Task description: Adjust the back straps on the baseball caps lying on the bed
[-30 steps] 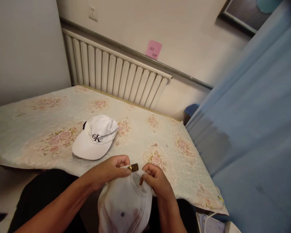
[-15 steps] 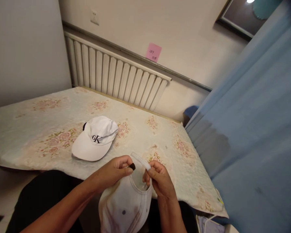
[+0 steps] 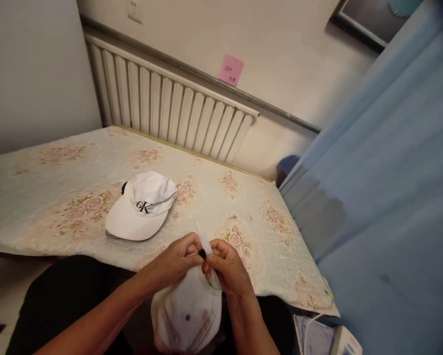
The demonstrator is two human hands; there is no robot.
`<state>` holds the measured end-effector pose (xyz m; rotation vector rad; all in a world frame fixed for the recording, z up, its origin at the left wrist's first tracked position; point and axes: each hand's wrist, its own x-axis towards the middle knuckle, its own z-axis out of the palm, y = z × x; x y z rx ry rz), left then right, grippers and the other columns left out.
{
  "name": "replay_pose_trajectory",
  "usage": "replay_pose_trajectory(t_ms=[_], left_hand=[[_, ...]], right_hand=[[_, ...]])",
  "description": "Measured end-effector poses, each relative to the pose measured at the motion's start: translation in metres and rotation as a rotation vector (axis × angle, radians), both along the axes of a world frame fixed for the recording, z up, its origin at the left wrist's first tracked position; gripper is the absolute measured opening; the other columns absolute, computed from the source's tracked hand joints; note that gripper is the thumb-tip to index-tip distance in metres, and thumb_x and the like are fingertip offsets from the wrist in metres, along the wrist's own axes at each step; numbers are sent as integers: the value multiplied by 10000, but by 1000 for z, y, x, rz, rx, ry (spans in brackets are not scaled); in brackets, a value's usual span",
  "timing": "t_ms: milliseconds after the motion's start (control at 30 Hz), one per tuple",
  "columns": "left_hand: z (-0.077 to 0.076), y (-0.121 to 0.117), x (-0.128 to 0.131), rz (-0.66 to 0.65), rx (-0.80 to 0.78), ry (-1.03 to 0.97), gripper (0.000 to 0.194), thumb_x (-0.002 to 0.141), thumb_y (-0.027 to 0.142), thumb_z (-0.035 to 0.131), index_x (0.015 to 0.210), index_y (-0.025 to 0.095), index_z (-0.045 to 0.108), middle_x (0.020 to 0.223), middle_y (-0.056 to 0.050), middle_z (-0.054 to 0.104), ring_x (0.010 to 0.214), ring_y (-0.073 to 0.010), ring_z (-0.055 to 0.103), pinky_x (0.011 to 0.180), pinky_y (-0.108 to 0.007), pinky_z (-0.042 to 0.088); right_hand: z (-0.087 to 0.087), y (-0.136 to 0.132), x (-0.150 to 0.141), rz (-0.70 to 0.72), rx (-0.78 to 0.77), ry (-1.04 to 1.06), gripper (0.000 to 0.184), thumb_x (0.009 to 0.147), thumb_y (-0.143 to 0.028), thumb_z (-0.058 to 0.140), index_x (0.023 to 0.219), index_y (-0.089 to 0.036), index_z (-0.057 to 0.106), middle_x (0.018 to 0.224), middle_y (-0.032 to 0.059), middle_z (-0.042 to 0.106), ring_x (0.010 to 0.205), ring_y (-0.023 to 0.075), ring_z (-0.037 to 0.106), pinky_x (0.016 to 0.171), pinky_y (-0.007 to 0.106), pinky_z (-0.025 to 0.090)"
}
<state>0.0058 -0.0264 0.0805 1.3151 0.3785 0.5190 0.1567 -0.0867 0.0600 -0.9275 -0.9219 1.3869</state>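
2 pinches have drawn closer: left hand [image 3: 175,259] on the dark clasp [image 3: 202,254], right hand [image 3: 229,267] on the cap strap [image 3: 203,236].

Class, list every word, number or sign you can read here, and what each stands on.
"CK": front of the white cap lying on the cloth.
"284", probably: pink note; its lower line is too small to read surely.
White item, lower right: its mark is too blurred to read.

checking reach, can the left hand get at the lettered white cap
Probably yes: nothing shows between the left hand and the lettered white cap on the flowered cover. That hand is busy at the dark fastener of the held cap, though, so it would likely need freeing first.
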Motion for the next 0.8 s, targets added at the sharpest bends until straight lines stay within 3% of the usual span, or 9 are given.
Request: replay_pose_trajectory(t_ms=[167,400,800], left_hand=[[0,2,1,45,66,78,135,746,182,540,815,219,430,706,25,664,723,-179,638,711,-308,451],[-14,3,4,150,223,169,206,688,167,584,770,232,407,700,46,666,728,-183,633,701,-293,435],[-29,2,2,338,527,359,73,737,200,531,722,223,463,649,38,554,653,-161,503,627,-272,341]], right_hand=[[-5,2,-1,5,-28,-5,232,684,-267,729,858,-145,635,526,-20,623,407,70,491,434,181,338],[-16,8,-2,-63,-35,-43,150,704,-255,704,797,-155,641,536,-34,609,390,56,453,410,175,314],[-28,6,4,11,-86,-68,185,721,-283,692,828,-139,648,525,-25,612,409,73,488,444,192,349]])
